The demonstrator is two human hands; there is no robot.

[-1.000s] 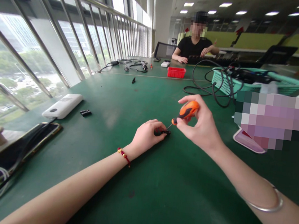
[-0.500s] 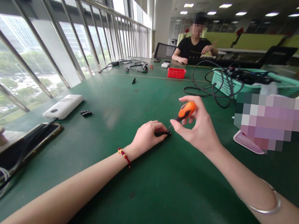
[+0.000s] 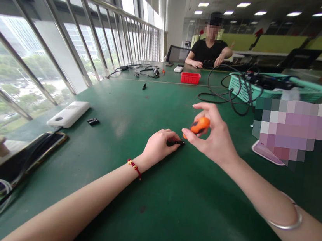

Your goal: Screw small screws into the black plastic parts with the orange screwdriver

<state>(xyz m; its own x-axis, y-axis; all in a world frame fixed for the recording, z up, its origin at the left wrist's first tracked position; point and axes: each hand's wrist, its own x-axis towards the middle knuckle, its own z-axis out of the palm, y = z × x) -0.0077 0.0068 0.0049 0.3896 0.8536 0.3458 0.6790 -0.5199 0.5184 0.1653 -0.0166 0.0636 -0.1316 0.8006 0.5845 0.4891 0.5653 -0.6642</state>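
My right hand (image 3: 214, 133) is closed on the orange and black handle of a screwdriver (image 3: 200, 125), thumb and fingers at its sides. The shaft slants down to the left, and its tip meets a small black part (image 3: 179, 142) on the green table (image 3: 122, 194). Thumb and fingers of my left hand (image 3: 161, 145) pinch that part against the tabletop. Its exact kind is too small to make out, and my fingers cover much of it.
Left lie a small black piece (image 3: 93, 121), a white power bank (image 3: 69, 114) and a phone (image 3: 20, 166). Further back are a red box (image 3: 190, 78), black cables (image 3: 148, 71) and a teal basket (image 3: 241, 89). A person (image 3: 209, 50) sits across the table.
The screwdriver's handle has tilted and turned slightly in my right hand. My left hand has stayed in place on the black part. The person opposite has lowered a hand.
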